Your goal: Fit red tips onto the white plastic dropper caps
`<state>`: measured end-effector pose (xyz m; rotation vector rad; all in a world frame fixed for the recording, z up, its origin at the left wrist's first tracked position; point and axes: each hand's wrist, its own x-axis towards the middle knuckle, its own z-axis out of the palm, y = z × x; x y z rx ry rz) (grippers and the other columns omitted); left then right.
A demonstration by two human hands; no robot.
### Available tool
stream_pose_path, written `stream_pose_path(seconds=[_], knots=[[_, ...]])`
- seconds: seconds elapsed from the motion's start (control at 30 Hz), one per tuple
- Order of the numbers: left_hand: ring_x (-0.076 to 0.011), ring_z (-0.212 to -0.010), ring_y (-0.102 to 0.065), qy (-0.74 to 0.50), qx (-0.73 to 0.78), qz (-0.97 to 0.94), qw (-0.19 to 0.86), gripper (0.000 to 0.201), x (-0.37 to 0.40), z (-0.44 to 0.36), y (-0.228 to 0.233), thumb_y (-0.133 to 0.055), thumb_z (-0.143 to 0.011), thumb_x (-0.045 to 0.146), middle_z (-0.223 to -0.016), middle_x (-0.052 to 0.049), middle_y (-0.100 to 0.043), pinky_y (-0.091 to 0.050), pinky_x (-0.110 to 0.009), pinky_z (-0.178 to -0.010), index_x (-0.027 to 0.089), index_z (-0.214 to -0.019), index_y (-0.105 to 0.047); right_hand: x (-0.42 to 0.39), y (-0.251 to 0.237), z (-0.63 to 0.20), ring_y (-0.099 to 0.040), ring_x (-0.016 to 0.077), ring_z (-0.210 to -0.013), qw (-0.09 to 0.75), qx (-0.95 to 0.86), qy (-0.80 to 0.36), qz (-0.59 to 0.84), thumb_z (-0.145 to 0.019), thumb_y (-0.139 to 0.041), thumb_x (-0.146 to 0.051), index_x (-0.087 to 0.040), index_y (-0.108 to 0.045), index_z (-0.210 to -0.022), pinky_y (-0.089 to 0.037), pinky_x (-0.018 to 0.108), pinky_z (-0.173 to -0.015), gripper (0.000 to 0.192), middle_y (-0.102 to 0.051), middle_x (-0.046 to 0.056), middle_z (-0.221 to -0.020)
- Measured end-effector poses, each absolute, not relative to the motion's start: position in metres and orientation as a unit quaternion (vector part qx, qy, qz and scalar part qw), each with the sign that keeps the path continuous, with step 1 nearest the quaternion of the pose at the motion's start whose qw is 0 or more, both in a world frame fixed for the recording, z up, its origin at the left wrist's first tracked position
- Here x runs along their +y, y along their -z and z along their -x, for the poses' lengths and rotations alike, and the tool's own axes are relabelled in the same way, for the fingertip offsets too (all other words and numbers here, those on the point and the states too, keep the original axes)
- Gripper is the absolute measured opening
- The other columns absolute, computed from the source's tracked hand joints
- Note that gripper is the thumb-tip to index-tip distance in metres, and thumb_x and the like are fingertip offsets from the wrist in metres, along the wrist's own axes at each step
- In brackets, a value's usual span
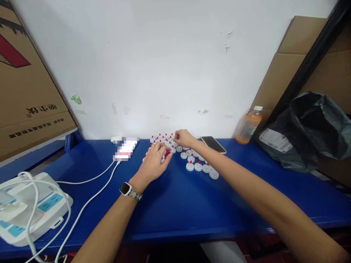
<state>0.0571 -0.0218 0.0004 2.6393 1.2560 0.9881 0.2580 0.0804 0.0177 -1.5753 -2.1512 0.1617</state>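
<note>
Blue table (175, 204), white caps with red tips (189, 159) clustered at its back edge.

I see my left hand (155, 162) lying flat on the cluster's left part, fingers loosely spread — whether it grips a cap, I cannot tell. My right hand (184, 138) pinches together at the far caps; the rest trail rightward toward a phone (213, 144).

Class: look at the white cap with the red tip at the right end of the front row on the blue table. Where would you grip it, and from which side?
Probably pinch the cap by its round white rim, coming from above and the right. It sits flat, red tip up, with open table on that side and neighbouring caps crowding its left.
</note>
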Motion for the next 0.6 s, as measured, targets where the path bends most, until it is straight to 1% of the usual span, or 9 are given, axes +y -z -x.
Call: stream_pose_path(seconds=[0.13, 0.23, 0.37, 0.47, 0.53, 0.6], knots=[[-0.0252, -0.109, -0.052, -0.323, 0.398, -0.858, 0.035, 0.029, -0.023, -0.058, 0.0, -0.043, -0.099, 0.042, -0.113, -0.008, -0.055, -0.045, -0.046, -0.099, 0.023, -0.11, -0.063, 0.073, -0.01, -0.271, -0.062, 0.0144, -0.068, 0.22, -0.78, -0.077, 0.58, -0.076, -0.061, -0.013, -0.014, -0.071, -0.083, -0.041, 0.022, -0.06, 0.012, -0.073, 0.006, -0.077], [-0.025, -0.109, -0.051, -0.322, 0.394, -0.86, 0.038, 0.026, -0.024, -0.059, 0.0, -0.044, -0.099, 0.039, -0.113, -0.007, -0.056, -0.045, -0.045, -0.098, 0.023, -0.108, -0.063, 0.073, -0.011, -0.277, -0.061, 0.014, -0.065, 0.208, -0.782, -0.089, 0.581, -0.073, -0.063, -0.012, -0.014, -0.072, -0.078, -0.041, 0.021, -0.059, 0.011, -0.073, 0.005, -0.073], [-0.0249, -0.109, -0.052, -0.321, 0.395, -0.86, 0.036, 0.026, -0.023, -0.059, 0.001, -0.045, -0.099, 0.039, -0.113, -0.008, -0.056, -0.045, -0.045, -0.098, 0.023, -0.106, -0.064, 0.08, -0.012, -0.27, -0.062, 0.0135, -0.067, 0.203, -0.785, -0.094, 0.578, -0.072, -0.065, -0.012, -0.015, -0.072, -0.076, -0.041, 0.021, -0.06, 0.009, -0.073, 0.005, -0.075], [-0.0251, -0.108, -0.052, -0.317, 0.398, -0.86, 0.033, 0.027, -0.021, -0.058, 0.002, -0.044, -0.099, 0.04, -0.113, -0.008, -0.056, -0.045, -0.046, -0.098, 0.024, -0.107, -0.064, 0.081, -0.012, -0.265, -0.063, 0.0141, -0.07, 0.21, -0.781, -0.089, 0.581, -0.077, -0.066, -0.02, -0.016, -0.073, -0.084, -0.042, 0.021, -0.062, 0.011, -0.073, 0.005, -0.081], [-0.0256, -0.109, -0.052, -0.314, 0.4, -0.86, 0.03, 0.028, -0.019, -0.057, 0.002, -0.044, -0.099, 0.04, -0.113, -0.008, -0.057, -0.045, -0.047, -0.097, 0.024, -0.107, -0.065, 0.075, -0.015, -0.27, -0.063, 0.0149, -0.071, 0.226, -0.774, -0.08, 0.586, -0.081, -0.065, -0.029, -0.017, -0.073, -0.094, -0.042, 0.022, -0.064, 0.019, -0.073, 0.006, -0.083], [-0.0262, -0.108, -0.052, -0.312, 0.4, -0.862, 0.023, 0.027, -0.018, -0.058, 0.002, -0.045, -0.099, 0.04, -0.113, -0.008, -0.057, -0.045, -0.047, -0.096, 0.024, -0.107, -0.065, 0.064, -0.019, -0.284, -0.063, 0.0151, -0.07, 0.262, -0.76, -0.069, 0.591, -0.087, -0.06, -0.034, -0.018, -0.071, -0.101, -0.042, 0.023, -0.064, 0.025, -0.073, 0.006, -0.083]])
